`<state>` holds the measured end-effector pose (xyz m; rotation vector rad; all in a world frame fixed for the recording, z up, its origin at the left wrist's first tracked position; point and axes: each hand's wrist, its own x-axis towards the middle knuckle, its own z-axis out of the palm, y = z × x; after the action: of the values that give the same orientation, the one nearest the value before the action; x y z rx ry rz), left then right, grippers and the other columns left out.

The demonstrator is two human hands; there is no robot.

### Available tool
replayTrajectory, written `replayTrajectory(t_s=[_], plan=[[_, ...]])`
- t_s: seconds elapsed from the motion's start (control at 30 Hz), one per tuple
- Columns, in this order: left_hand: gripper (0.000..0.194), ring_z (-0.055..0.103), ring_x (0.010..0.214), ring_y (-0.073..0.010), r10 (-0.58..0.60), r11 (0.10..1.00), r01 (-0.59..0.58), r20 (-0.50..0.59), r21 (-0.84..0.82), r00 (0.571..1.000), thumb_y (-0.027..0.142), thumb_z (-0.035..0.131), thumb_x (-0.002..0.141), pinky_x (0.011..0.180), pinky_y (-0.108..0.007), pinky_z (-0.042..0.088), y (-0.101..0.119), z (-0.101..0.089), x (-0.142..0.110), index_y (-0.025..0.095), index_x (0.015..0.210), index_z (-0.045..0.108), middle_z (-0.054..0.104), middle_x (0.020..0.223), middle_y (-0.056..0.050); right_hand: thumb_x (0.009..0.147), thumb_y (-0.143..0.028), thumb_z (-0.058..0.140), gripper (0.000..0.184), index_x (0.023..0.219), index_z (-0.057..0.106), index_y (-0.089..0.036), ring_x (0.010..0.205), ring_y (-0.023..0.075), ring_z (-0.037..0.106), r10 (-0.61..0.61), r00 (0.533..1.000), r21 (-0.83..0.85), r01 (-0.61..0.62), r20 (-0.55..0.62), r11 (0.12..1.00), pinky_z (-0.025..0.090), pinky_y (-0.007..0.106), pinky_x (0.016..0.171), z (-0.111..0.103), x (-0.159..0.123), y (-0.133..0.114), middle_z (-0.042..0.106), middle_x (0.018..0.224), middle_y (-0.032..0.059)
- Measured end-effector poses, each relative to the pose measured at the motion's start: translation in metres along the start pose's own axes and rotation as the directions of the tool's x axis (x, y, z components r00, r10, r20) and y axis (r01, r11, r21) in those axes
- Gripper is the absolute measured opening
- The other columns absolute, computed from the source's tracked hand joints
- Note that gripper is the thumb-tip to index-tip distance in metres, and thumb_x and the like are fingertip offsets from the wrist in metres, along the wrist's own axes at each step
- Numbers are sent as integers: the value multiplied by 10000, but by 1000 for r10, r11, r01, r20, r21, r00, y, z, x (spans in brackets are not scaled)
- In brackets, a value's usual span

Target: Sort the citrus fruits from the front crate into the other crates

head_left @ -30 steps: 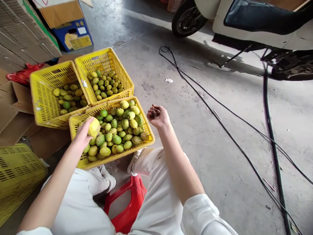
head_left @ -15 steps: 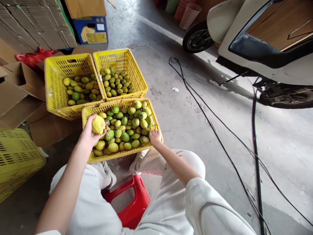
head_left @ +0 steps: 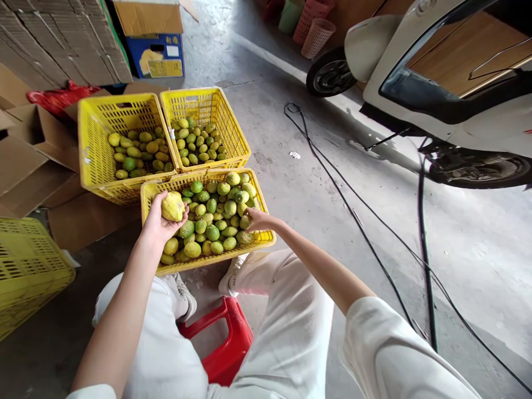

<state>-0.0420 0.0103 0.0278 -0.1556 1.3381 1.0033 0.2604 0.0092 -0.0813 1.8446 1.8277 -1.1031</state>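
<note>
My left hand point(head_left: 161, 221) is closed round a large, bumpy yellow lemon point(head_left: 173, 206), above the left side of the near yellow crate point(head_left: 208, 265). Green and yellow lemons point(head_left: 213, 233) fill this crate, some smooth, some rough-skinned. Over the crate's right side reaches my right hand point(head_left: 262, 220), its fingers apart beside a yellow-green lemon point(head_left: 245, 223); whether they touch it I cannot tell.
Two more yellow crates point(head_left: 89, 149) point(head_left: 235, 133) with lemons stand behind. Opened cardboard point(head_left: 25, 172) and another yellow crate point(head_left: 33, 266) lie left. A red stool point(head_left: 228, 343) is between my legs. Black cables point(head_left: 353, 216) cross the floor near a white scooter point(head_left: 386, 72).
My right hand has left the near crate's right rim and moved inward over the lemons, fingers parting. My left hand, still holding the lemon, has shifted slightly right.
</note>
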Motion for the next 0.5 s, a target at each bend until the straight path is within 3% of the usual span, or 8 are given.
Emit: replayTrajectory(t_s=[0.03,0.07,0.1,0.17,0.23,0.33,0.43,0.5], plan=[[268,718,610,-168,4,1000,-5,12,6,1000,368,544,1159,529,-205,586,-2,2,0,162,1064,687,740,804,-72,853,-193,902,684,1496,671,-211,1140,258,803,-55,998,156,53,6,986,737,394,970,-8,-5,-2,757,1388,108],[244,719,609,-168,14,1000,-14,29,8,999,351,551,1152,534,-211,590,-4,4,-1,169,1066,688,743,807,-65,815,-196,887,704,1484,669,-229,1063,239,800,-117,993,438,108,-8,893,747,383,894,-15,-10,-4,749,1351,87],[208,722,609,-171,29,1000,-30,47,7,998,328,561,1140,538,-220,594,-5,5,-1,180,1067,687,745,811,-57,764,-212,890,729,1459,674,-256,1013,222,789,-188,982,672,161,-33,723,744,365,840,-21,-16,-9,738,1323,61],[128,728,610,-177,68,998,-68,68,-2,995,277,587,1103,546,-237,600,-9,9,-2,200,1065,682,750,821,-44,669,-216,909,753,1384,693,-308,958,192,761,-311,941,911,239,-132,336,700,296,755,-29,-28,-21,728,1266,20],[79,732,609,-185,115,993,-114,78,-12,990,243,607,1065,540,-247,597,-12,11,-2,210,1057,679,756,827,-44,665,-216,892,694,1322,704,-337,954,196,757,-363,900,961,275,-242,40,629,248,677,-33,-36,-38,734,1210,11],[70,729,602,-192,168,986,-166,104,-31,980,251,616,1044,506,-246,573,-13,14,-3,219,1049,678,756,821,-43,789,-362,839,446,1210,700,-313,880,218,726,-322,886,929,253,-335,-269,484,221,541,-34,-39,-66,716,1041,19],[75,751,649,-200,194,980,-187,123,-71,973,285,639,1045,573,-270,634,-13,14,-2,232,1073,683,763,845,-34,919,-454,781,284,1119,667,-288,709,177,612,-256,923,883,151,-287,-444,459,221,503,-34,-33,-89,697,923,10],[101,774,712,-203,198,978,-188,129,-85,972,316,641,1066,676,-297,691,-13,14,0,236,1097,695,773,873,-34,971,-469,762,248,1044,635,-269,649,152,558,-246,943,859,71,-223,-507,443,209,480,-33,-29,-100,696,892,13]])
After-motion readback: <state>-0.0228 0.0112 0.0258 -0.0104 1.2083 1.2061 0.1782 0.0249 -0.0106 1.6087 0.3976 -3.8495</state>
